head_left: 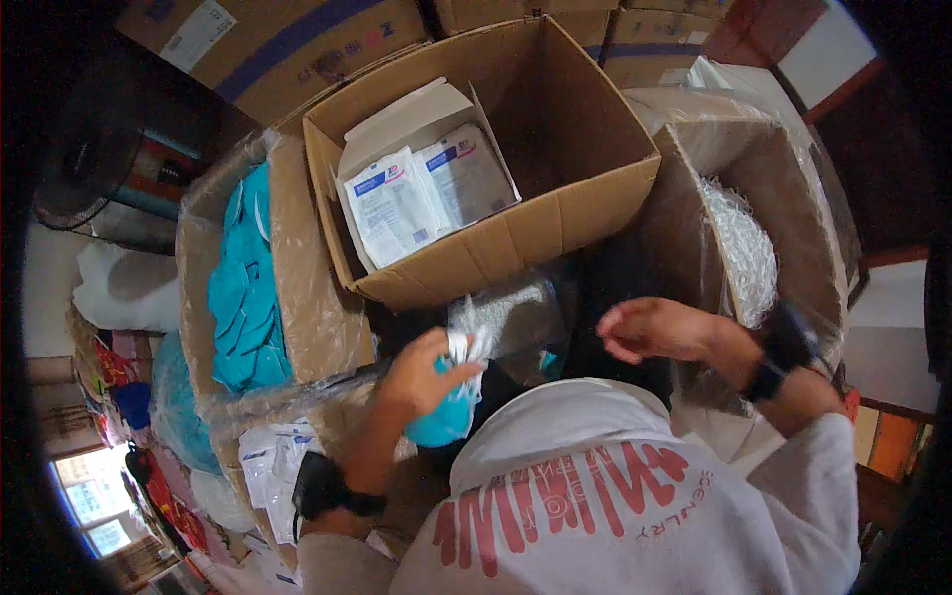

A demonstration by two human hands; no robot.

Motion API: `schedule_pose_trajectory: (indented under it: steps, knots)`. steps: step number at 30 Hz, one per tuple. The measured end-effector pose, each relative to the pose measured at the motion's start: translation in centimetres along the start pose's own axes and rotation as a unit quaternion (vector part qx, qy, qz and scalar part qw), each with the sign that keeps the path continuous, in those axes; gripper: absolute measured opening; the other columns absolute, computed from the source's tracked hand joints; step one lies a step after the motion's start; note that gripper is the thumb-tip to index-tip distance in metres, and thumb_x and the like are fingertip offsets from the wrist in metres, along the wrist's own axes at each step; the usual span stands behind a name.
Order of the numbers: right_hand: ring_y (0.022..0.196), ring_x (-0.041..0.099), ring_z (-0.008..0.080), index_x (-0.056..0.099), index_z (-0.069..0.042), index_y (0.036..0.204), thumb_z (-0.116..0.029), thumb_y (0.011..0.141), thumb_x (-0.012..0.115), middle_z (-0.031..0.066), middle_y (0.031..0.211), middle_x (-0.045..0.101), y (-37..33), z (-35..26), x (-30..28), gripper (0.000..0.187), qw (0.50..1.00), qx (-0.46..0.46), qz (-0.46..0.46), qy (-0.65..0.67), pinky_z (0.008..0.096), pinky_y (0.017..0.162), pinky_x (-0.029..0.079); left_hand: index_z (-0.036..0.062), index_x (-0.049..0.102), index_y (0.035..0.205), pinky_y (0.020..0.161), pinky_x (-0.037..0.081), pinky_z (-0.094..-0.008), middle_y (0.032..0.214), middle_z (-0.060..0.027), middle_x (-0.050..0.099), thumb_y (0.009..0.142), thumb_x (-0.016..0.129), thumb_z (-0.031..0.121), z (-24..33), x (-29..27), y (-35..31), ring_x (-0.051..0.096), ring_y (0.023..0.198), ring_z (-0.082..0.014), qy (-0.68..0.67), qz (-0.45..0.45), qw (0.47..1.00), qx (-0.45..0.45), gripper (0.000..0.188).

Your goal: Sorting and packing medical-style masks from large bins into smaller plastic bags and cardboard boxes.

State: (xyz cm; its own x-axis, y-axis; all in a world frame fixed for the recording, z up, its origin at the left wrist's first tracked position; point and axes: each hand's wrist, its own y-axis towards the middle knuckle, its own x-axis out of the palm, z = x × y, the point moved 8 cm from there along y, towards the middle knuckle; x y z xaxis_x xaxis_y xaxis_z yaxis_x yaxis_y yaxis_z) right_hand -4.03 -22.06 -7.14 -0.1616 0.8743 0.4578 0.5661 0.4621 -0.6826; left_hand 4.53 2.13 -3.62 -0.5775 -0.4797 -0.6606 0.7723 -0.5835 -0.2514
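Note:
My left hand (426, 377) is closed round a teal folded face mask (441, 420) and a bunch of white straps (471, 347), near the middle. My fingers partly hide both, so I cannot tell whether there is more than one mask. Off to the right, my right hand (650, 329) is open with nothing in it. Its fingers point left and bend slightly. It hovers left of a box (805, 203) holding a heap of thin white strands (744, 260). At the left, a plastic-lined box (307, 258) holds several more teal masks (246, 297).
Ahead stands an open cardboard box (585, 213) with a white carton (415, 117) of flat packets (397, 203) inside. Below it lies a clear plastic bag (516, 312). More packets (278, 461) lie at lower left. Stacked cartons (327, 50) line the back.

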Motion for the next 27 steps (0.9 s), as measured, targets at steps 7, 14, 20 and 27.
schedule_pose_trajectory:
  steps: [7,14,20,27]
  knots:
    - [0.093,0.052,0.0181,0.048,-0.006,0.115,-0.025,0.087,0.051,0.0061,0.102,0.053,14.8,7.4,-1.7,0.034,0.988,0.025,0.150,0.036,0.0315,0.084,0.044,-0.0004,0.058,0.082,0.074,0.041,-0.0369,0.089,-0.0177,0.053,0.082,0.054,0.040,0.6,-0.8,4.4,0.053,0.084,-0.0330,-0.030,0.018,0.997,0.068,0.041]
    - [0.123,0.031,0.0260,0.029,-0.007,0.133,-0.035,0.084,0.055,0.0158,0.134,0.033,10.1,-3.2,4.2,0.062,0.947,-0.289,0.066,-0.125,0.0350,0.099,0.029,-0.0020,0.054,0.081,0.071,0.040,-0.0340,0.084,-0.0163,0.053,0.091,0.035,0.042,-1.0,-0.8,4.2,0.052,0.078,-0.0278,-0.151,0.006,0.988,0.019,0.049]
    - [0.131,0.016,0.0276,0.025,-0.009,0.135,-0.022,0.080,0.062,0.0136,0.141,0.019,4.0,-9.0,12.7,0.068,0.763,-0.462,-0.053,-0.449,0.0380,0.104,0.017,-0.0013,0.053,0.088,0.074,0.039,-0.0310,0.089,-0.0103,0.057,0.094,0.024,0.041,1.3,-0.9,3.8,0.050,0.082,-0.0185,-0.240,0.011,0.970,0.044,0.052]
    - [0.126,0.023,0.0380,0.041,-0.009,0.125,-0.028,0.080,0.060,0.0249,0.135,0.025,4.4,-7.6,13.1,0.051,0.756,-0.469,-0.057,-0.453,0.0402,0.103,0.021,0.0058,0.047,0.081,0.072,0.036,-0.0227,0.079,-0.0009,0.044,0.092,0.020,0.049,-0.2,0.3,3.5,0.041,0.074,-0.0095,-0.432,0.005,0.901,-0.034,0.052]
